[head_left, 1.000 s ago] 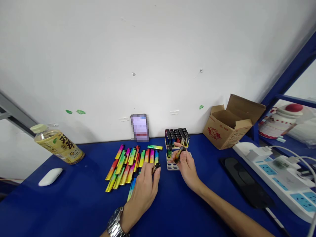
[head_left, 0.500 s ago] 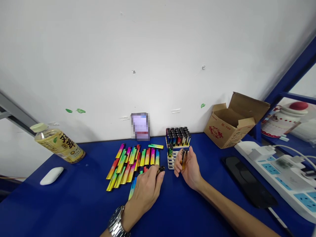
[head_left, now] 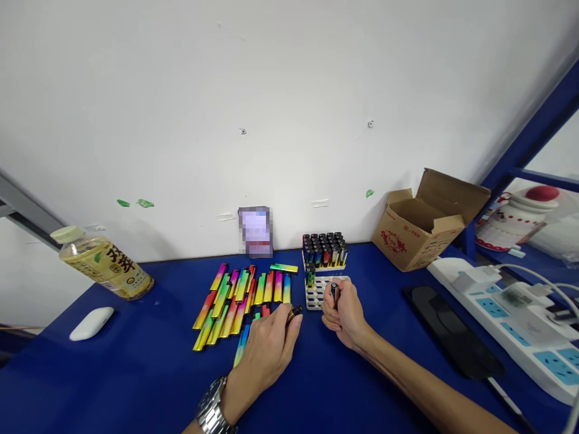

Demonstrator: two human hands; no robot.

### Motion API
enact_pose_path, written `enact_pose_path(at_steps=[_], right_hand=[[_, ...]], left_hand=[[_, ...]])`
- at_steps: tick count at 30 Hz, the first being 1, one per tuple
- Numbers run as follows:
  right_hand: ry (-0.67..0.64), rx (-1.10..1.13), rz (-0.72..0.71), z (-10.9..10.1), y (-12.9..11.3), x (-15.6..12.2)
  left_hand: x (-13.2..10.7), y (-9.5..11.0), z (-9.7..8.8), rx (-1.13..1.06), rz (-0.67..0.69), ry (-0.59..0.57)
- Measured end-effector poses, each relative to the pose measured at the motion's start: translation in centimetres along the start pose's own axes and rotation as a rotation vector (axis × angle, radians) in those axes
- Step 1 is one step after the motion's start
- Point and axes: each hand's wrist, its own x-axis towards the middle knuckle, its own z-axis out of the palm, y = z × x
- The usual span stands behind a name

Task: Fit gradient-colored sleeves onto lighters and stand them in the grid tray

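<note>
My left hand (head_left: 270,337), with a metal watch at the wrist, is closed on a lighter (head_left: 296,311) whose dark top sticks out past the thumb. My right hand (head_left: 346,313) is closed in a fist around another lighter (head_left: 335,291), its top pointing up. Just behind the right hand lies a white tray with holes (head_left: 313,300), and a single green lighter (head_left: 310,276) stands in its back left corner. A second tray (head_left: 341,267) farther back is packed with upright lighters (head_left: 324,248). Rainbow-coloured lighters (head_left: 230,310) lie loose left of my left hand.
A drink bottle (head_left: 106,265) and a white earbud case (head_left: 91,323) are at the left. A pixelated screen (head_left: 256,232) leans on the wall. To the right are an open carton (head_left: 414,235), a black phone (head_left: 452,331) and a power strip (head_left: 506,328) with chargers.
The fingers of my right hand have curled from a loose, partly open hold into a fist around the lighter. My left hand has stayed almost still with its lighter.
</note>
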Motion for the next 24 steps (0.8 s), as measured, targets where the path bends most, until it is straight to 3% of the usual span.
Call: enact_pose_path(at_steps=[9, 11, 13, 16, 18, 20, 24], right_hand=[[0.020, -0.067, -0.012, 0.0, 0.4, 0.1], [-0.028, -0.092, -0.108, -0.1, 0.5, 0.3], [-0.081, -0.188, -0.292, -0.5, 0.5, 0.6], [-0.073, -0.515, -0.596, -1.5, 0.0, 1.0], [-0.046, -0.754, -0.726, -2.2, -0.4, 1.3], [-0.063, -0.863, -0.767, -2.9, -0.6, 1.7], [-0.099, -0.807, -0.710, -3.5, -0.2, 2.5]], left_hand=[[0.1, 0.2, -0.2, 0.007, 0.006, -0.003], [0.1, 0.1, -0.2, 0.011, -0.001, 0.002], [0.0, 0.0, 0.0, 0.013, -0.019, 0.010], [-0.2, -0.2, 0.3, 0.001, -0.063, 0.026], [-0.3, -0.3, 0.3, -0.019, -0.089, 0.028], [-0.2, -0.2, 0.2, -0.036, -0.115, 0.009], [0.1, 0.2, -0.5, -0.094, -0.209, -0.067]])
